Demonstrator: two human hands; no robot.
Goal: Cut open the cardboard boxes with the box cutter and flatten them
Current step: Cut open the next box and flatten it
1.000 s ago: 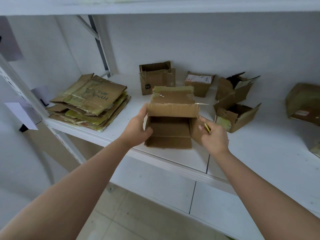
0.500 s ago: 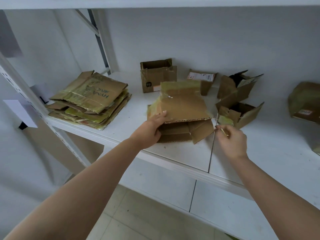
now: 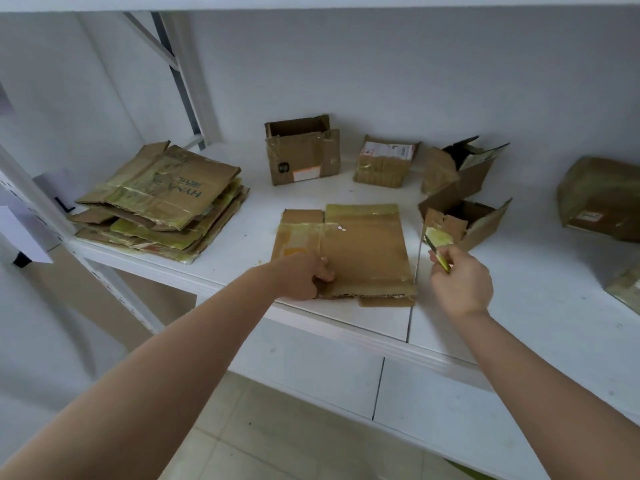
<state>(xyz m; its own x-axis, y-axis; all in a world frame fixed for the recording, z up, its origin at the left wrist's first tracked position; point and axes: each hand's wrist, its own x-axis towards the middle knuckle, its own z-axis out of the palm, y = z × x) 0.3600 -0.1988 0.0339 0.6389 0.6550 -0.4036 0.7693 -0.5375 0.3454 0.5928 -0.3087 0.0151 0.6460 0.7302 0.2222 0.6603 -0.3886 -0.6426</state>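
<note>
**Brown cardboard pressed flat, cutter in the other hand**

Brown taped cardboard box, flattened (image 3: 349, 251), lies on the white shelf board (image 3: 519, 306) directly under the left hand (image 3: 301, 275). That hand grips its near left edge, thumb on top and the fingers curled beneath, so the fingertips are hidden. A narrow flap pokes out from under the near edge, only partly visible.

The right hand (image 3: 462, 280) is closed around the slim yellow-green box cutter (image 3: 439, 256), just beside the flat box's right edge and not touching it. Most of the cutter's handle is buried in the fist; only its upper end shows, and the blade is too small to make out.

Beyond the right hand stand two open brown boxes with loose flaps: a nearer one (image 3: 471, 225) just past the knuckles and a farther one (image 3: 457, 168) behind it. Beyond the left hand sit two more: an open-topped taped box (image 3: 301, 150) and a low closed box with a white label (image 3: 384, 161). To the far right a larger taped box (image 3: 602, 199) is cut off by the frame edge, and a scrap of cardboard (image 3: 625, 289) near it is barely in view.

Well to the left of the left hand rests one stack of flattened cardboard (image 3: 159, 202); its sheets overlap too much to count.
</note>
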